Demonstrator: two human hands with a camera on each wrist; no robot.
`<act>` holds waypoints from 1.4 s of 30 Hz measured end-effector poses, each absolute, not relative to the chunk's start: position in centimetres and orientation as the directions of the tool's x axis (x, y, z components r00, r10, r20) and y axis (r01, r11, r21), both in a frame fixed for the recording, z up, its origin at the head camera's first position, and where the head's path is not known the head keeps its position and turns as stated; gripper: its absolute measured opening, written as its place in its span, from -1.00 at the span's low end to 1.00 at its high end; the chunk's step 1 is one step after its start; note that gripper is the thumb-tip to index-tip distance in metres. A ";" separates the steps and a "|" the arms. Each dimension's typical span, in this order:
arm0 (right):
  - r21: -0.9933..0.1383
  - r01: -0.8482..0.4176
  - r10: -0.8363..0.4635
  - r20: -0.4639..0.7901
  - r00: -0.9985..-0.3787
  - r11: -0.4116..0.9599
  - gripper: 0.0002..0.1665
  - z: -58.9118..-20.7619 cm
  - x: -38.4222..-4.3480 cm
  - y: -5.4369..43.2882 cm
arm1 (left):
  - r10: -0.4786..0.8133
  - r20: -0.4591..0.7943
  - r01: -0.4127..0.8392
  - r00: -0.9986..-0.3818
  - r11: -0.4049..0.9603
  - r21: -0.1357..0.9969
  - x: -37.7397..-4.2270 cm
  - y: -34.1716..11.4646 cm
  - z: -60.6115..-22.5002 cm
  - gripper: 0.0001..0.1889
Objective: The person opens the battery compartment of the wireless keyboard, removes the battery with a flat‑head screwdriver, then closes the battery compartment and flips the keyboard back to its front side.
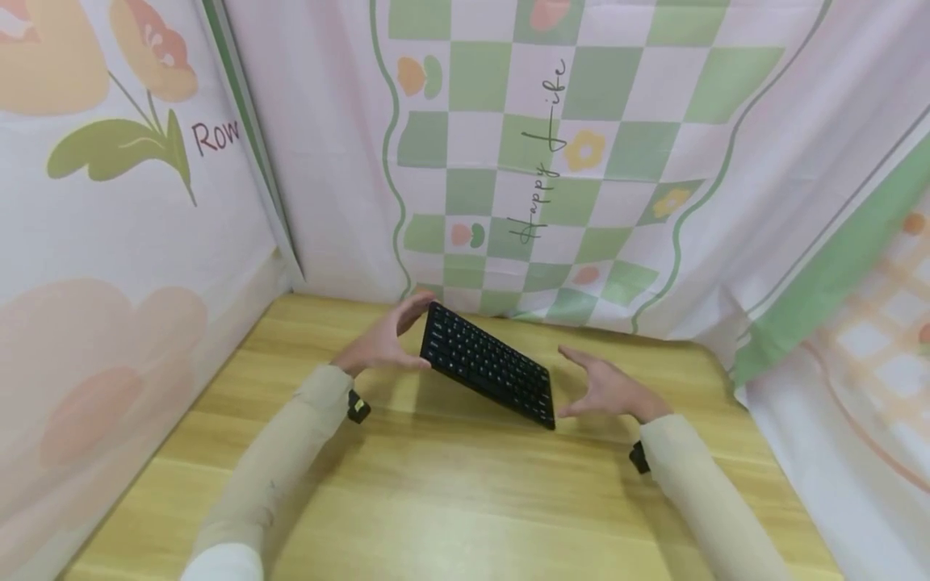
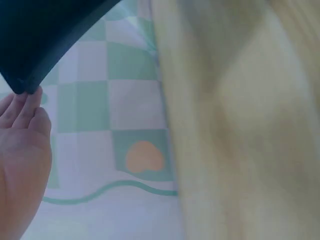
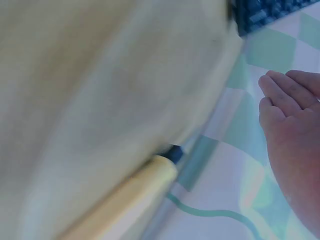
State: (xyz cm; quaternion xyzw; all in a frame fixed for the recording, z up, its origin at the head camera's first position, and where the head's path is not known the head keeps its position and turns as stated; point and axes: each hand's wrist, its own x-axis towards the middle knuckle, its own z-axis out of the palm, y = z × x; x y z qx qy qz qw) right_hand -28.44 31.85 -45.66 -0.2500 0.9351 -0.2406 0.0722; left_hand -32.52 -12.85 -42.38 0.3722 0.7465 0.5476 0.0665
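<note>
A black keyboard [image 1: 488, 365] with pale key markings is held tilted over the wooden table, its left end higher than its right. My left hand [image 1: 381, 337] grips it by the left end, thumb at the near corner and fingers at the far corner. In the left wrist view, the fingertips [image 2: 31, 102] press against a corner of the dark underside. My right hand [image 1: 606, 387] is spread just off the keyboard's lower right end, thumb and fingers apart. The right wrist view shows those fingers [image 3: 285, 95] below a keyboard corner [image 3: 255, 17], with a gap between.
The light wooden table [image 1: 465, 500] extends under both arms. Behind it hangs a green-and-white checked curtain [image 1: 472, 77] with printed flowers. Printed cloth also borders the left [image 1: 131, 242] and right [image 1: 872, 363] sides. A small black device [image 1: 358, 406] sits at the left wrist.
</note>
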 end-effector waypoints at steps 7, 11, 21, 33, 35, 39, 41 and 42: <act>-0.497 -0.437 -0.504 -0.001 -0.863 0.750 0.49 -42.1 -28.7 31.2 | 0.577 0.354 0.478 -0.736 0.072 0.876 -32.3 -11.5 -38.8 0.26; -0.504 -0.454 -0.516 0.018 -0.856 0.735 0.52 -40.1 -29.0 30.6 | 0.546 0.387 0.496 -0.743 0.062 0.866 -32.4 -10.3 -36.8 0.25; -0.542 -0.498 -0.572 0.041 -0.820 0.676 0.39 -34.8 -29.7 28.5 | 0.508 0.405 0.534 -0.761 0.134 0.835 -32.1 -7.1 -33.0 0.17; -0.602 -0.555 -0.614 0.131 -0.778 0.574 0.28 -29.3 -30.2 24.6 | 0.566 0.361 0.547 -0.742 0.197 0.814 -31.9 -4.6 -32.8 0.22; -0.606 -0.560 -0.619 0.137 -0.773 0.565 0.27 -28.4 -30.2 23.7 | 0.577 0.346 0.545 -0.740 0.212 0.811 -31.9 -4.5 -32.9 0.23; -0.589 -0.574 -0.635 0.128 -0.762 0.569 0.27 -27.1 -30.2 22.1 | 0.593 0.311 0.535 -0.742 0.245 0.809 -31.9 -4.5 -33.1 0.27; -0.577 -0.573 -0.639 0.112 -0.761 0.581 0.28 -26.6 -30.1 21.5 | 0.596 0.302 0.528 -0.744 0.248 0.812 -31.9 -4.4 -33.2 0.28; -0.571 -0.575 -0.642 0.106 -0.760 0.586 0.29 -26.5 -30.1 21.2 | 0.598 0.304 0.529 -0.742 0.244 0.813 -31.9 -4.3 -33.2 0.29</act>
